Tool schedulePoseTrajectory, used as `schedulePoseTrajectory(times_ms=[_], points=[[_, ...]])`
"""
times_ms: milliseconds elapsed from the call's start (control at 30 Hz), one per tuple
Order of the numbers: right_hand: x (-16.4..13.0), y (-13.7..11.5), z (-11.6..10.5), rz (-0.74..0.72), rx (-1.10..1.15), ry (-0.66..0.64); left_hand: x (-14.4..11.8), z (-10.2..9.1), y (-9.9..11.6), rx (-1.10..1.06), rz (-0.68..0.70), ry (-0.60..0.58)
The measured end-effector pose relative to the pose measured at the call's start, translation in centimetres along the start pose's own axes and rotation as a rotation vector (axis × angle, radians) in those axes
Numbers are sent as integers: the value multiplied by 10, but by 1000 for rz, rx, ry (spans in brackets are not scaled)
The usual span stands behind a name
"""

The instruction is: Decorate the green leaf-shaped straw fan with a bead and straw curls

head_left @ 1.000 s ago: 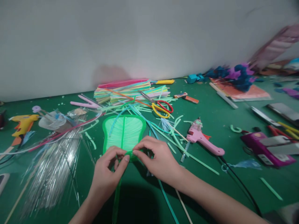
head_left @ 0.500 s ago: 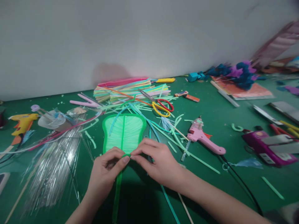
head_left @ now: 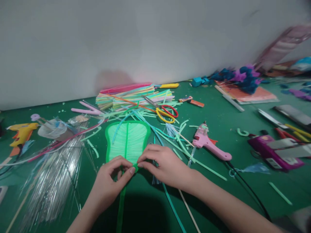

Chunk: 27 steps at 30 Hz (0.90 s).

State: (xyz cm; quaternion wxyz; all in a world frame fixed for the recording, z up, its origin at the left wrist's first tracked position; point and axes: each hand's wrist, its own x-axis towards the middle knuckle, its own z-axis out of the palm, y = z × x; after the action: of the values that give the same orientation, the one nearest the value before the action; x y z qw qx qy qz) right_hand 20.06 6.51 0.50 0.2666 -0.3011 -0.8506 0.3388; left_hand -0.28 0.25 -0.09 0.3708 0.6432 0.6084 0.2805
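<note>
A light green hand fan (head_left: 136, 139) with a darker fuzzy green rim and centre rib lies flat, its long handle pointing towards me. Just above the base of its leaf, a bright green pipe cleaner (head_left: 136, 167) shows as a small bend between my fingertips. My left hand (head_left: 114, 178) is closed, thumb and forefinger pinching that piece from the left. From the right, the thumb and fingertips of my right hand (head_left: 165, 165) meet at the same bend. A blue tassel (head_left: 155, 176) hangs partly hidden beneath my right hand.
Behind the fan lie bundled colourful pipe cleaners (head_left: 116, 100) and scissors (head_left: 166, 113). A pink glue gun (head_left: 210, 144) lies at right, a yellow one (head_left: 21, 132) at far left. Clear thin strands (head_left: 53, 181) spread at left; a purple device (head_left: 274, 152) stands far right.
My fingertips have shifted slightly right along the green pipe cleaner, which now shows as a tighter bend between them. The whole view has moved a little.
</note>
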Motion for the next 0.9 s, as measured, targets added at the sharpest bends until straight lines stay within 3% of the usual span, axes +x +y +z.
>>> schedulePoseTrajectory(times_ms=[200,567,800,900], points=[[-1,1,5,-31,-71,2,1,5,0,58,48,-82],[-3,-11,12,21,90,170,-5,6,-1,-367,-107,260],[1,-7,10,147,194,231,-4,7,-10,-358,-242,175],[1,-6,7,193,190,216,0,1,-9,-297,-247,213]])
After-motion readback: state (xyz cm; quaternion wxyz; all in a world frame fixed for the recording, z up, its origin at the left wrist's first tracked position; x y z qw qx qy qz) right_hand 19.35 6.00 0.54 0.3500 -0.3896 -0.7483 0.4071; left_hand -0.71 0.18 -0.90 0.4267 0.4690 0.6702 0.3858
